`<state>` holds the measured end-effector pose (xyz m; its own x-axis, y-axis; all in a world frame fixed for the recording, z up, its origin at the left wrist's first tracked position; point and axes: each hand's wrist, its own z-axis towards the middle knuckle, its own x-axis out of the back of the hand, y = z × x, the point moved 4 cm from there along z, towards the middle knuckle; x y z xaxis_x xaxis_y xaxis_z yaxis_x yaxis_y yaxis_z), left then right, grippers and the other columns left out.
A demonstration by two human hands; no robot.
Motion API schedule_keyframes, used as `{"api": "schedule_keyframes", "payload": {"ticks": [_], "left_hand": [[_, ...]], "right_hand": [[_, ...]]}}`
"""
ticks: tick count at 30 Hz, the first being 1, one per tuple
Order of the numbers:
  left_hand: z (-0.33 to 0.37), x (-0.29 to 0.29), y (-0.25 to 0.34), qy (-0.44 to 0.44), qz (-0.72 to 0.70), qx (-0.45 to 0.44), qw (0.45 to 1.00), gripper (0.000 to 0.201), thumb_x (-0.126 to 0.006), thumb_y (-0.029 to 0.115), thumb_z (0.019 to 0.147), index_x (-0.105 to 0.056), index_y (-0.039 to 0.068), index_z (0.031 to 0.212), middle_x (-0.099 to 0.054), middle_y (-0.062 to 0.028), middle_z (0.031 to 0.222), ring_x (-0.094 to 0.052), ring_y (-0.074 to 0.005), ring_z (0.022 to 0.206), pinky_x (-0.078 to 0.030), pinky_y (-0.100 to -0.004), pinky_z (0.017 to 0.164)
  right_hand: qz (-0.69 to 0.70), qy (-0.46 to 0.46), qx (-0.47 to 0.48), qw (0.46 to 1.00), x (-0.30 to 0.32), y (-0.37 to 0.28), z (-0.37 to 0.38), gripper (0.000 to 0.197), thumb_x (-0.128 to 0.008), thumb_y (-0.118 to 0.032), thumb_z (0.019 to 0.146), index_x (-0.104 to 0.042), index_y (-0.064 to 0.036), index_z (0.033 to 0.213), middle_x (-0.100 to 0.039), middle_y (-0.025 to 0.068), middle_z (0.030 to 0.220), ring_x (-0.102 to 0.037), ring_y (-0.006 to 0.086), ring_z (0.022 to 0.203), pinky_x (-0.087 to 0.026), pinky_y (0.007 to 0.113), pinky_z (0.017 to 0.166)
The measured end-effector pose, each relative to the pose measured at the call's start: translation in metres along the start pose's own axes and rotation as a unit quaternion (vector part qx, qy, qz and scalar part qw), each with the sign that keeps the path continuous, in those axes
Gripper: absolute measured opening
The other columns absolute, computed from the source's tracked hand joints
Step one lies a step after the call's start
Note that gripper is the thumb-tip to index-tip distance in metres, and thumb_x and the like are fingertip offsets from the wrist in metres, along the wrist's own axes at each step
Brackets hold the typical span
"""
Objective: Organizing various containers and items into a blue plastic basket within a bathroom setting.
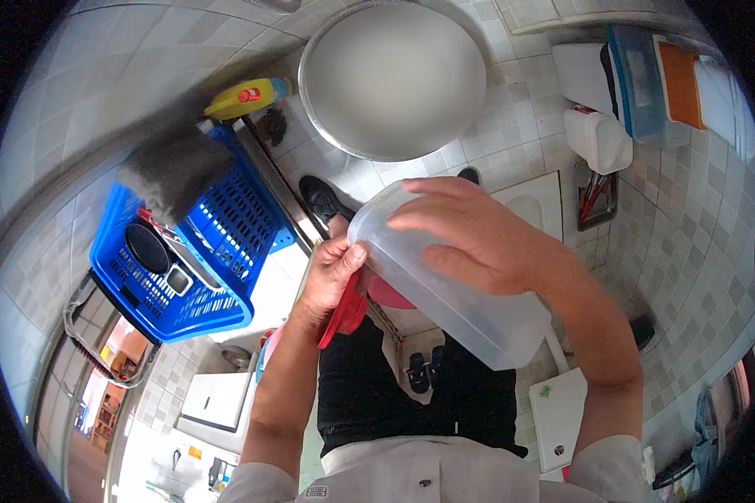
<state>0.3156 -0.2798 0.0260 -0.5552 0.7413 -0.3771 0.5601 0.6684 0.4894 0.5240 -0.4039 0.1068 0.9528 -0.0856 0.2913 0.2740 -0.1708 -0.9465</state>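
A tall, translucent plastic container (486, 323) is held tilted in front of my body, above my knees. My left hand (329, 281) grips its edge at the left end, the thumb pressed on the rim. From under that hand a red plastic piece (342, 317) sticks out; whether it belongs to the container cannot be made out. Over the container's upper side lies my right hand (478, 235), with its fingers stretched and spread. Where the right fingertips touch the wall is unclear. Part of something pink (390, 293) shows behind the container.
A large round metal basin (308, 101) stands ahead on the tiled floor. At the left are a blue plastic basket (235, 306), a dark grey cloth (172, 168) and a yellow bottle (242, 99). A white tub (597, 138) and upright bins (637, 84) line the right.
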Motion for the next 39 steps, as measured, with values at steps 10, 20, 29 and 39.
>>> {"api": "schedule_keyframes", "payload": {"ticks": [10, 20, 29, 39], "left_hand": [[-0.001, 0.003, 0.008, -0.024, -0.085, -0.013, 0.996, 0.026, -0.062, 0.033, 0.094, -0.065, 0.008, 0.097, -0.062, 0.0, 0.071, -0.052, -0.0079, 0.054, -0.039, -0.023, 0.043], [0.006, -0.008, 0.022, -0.001, 0.28, -0.155, 0.947, 0.028, -0.062, 0.028, 0.096, -0.065, 0.001, 0.093, -0.063, -0.0021, 0.084, -0.056, -0.0118, 0.081, -0.046, -0.0267, 0.076], [-0.017, -0.051, 0.066, 0.048, 0.399, -0.355, 0.844, 0.037, -0.081, 0.025, 0.075, -0.065, 0.007, 0.103, -0.063, -0.0098, 0.114, -0.059, -0.0177, 0.07, -0.042, -0.0322, 0.074], [-0.017, -0.009, 0.037, 0.189, 0.078, -0.255, 0.945, 0.021, -0.062, 0.009, 0.095, -0.056, -0.001, 0.112, -0.061, -0.0048, 0.104, -0.056, -0.0093, 0.088, -0.044, -0.0216, 0.078]], "right_hand": [[0.042, 0.107, -0.371, 0.922, 0.025, 0.064, -0.05, 0.067, -0.06, -0.034, 0.09, -0.036, 0.003, 0.14, -0.052, 0.0271, 0.132, -0.051, 0.04, 0.122, -0.038, 0.048, 0.105], [0.041, -0.024, -0.325, 0.945, -0.017, 0.04, -0.067, 0.127, -0.089, -0.037, 0.055, -0.014, 0.0074, 0.147, -0.041, 0.032, 0.14, -0.046, 0.039, 0.129, -0.035, 0.043, 0.108], [-0.062, 0.116, -0.265, 0.955, -0.023, 0.06, -0.083, 0.098, -0.084, -0.023, 0.057, -0.034, -0.0024, 0.139, -0.048, 0.0203, 0.129, -0.049, 0.0343, 0.121, -0.038, 0.043, 0.105], [-0.059, 0.252, -0.344, 0.903, -0.006, 0.081, -0.154, 0.087, -0.085, -0.032, 0.062, -0.045, -0.0008, 0.132, -0.055, 0.0215, 0.123, -0.056, 0.035, 0.112, -0.044, 0.044, 0.098]]}}
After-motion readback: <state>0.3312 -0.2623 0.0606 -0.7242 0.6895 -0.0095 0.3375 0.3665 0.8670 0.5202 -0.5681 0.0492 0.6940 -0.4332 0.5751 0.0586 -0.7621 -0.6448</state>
